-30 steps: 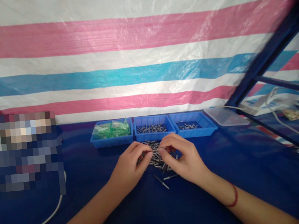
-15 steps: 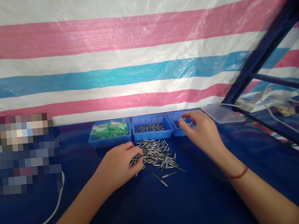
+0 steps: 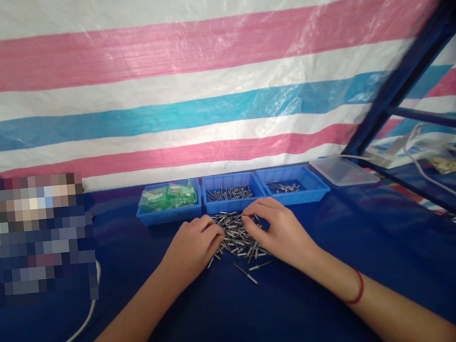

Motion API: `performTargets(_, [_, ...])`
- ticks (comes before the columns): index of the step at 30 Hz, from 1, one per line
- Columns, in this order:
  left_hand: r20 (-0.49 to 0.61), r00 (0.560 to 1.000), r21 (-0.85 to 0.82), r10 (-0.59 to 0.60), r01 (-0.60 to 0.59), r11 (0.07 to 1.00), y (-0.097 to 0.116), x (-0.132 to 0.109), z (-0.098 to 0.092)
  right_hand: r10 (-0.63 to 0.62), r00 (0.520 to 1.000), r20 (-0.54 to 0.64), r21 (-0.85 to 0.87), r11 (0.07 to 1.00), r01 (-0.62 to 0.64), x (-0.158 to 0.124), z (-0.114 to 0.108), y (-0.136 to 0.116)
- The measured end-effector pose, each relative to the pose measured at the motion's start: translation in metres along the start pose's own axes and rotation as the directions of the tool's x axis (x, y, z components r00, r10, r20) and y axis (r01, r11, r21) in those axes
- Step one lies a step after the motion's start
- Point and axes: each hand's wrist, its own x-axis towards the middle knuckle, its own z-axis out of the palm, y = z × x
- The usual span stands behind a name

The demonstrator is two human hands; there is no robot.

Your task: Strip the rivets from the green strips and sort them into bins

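Observation:
A loose pile of silvery blind rivets (image 3: 236, 237) lies on the blue table between my hands. My left hand (image 3: 194, 243) rests at the pile's left side, its fingers curled and pressed against the thumb. Whatever those fingertips hold is hidden. Over the right side of the pile is my right hand (image 3: 276, 228), thumb and forefinger slightly apart, with nothing visible between them. Behind the pile, the middle blue bin (image 3: 234, 205) holds many rivets, and the right blue bin (image 3: 305, 192) holds fewer. Two single rivets (image 3: 245, 274) lie in front of the pile.
A left blue bin (image 3: 172, 216) holds green plastic packets (image 3: 170, 196). A clear plastic lid (image 3: 343, 171) lies at the back right. A white cable (image 3: 85, 316) crosses the table's left side. Blue metal framing (image 3: 389, 93) stands right, and a striped sheet (image 3: 206, 109) hangs behind.
My right hand has moved from the right bin down and left to the pile, leaving that bin's rivets in view. My left hand stays at the pile, its fingers drawn closer together.

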Motion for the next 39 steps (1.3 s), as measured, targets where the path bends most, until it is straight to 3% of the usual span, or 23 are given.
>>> performTargets(7, [-0.03,0.999,-0.032,0.031,-0.032,0.999,0.002,0.0,0.001,0.038,0.999,0.027,0.064,0.997,-0.04,0.0,0.005,-0.002])
performTargets(14, [-0.042,0.997,-0.035,-0.059,0.057,0.998,0.009,0.001,0.003,0.043,0.998,0.054,0.105,0.993,-0.049,-0.001,0.006,-0.006])
performTargets(17, [-0.095,0.986,-0.029,-0.134,0.132,0.991,0.011,0.001,0.004,0.045,0.998,0.034,0.123,0.991,-0.049,-0.002,0.006,-0.004])
performTargets(22, [-0.277,0.912,-0.318,-0.301,0.209,0.925,0.014,0.001,0.006,0.118,0.993,0.033,0.217,0.969,-0.122,-0.003,0.008,-0.007])
performTargets(25, [-0.291,0.892,-0.478,-0.345,0.177,0.86,0.022,0.0,0.009,0.198,0.979,0.056,0.377,0.903,-0.204,-0.005,0.009,-0.015])
performTargets(30, [-0.267,0.901,-0.574,-0.342,0.136,0.807,0.035,-0.003,0.011,0.244,0.968,0.058,0.509,0.827,-0.239,-0.006,0.008,-0.023])
performTargets(39, [-0.225,0.936,-0.545,-0.271,0.11,0.831,0.032,-0.002,0.009,0.224,0.974,0.039,0.487,0.847,-0.214,-0.007,0.007,-0.022])
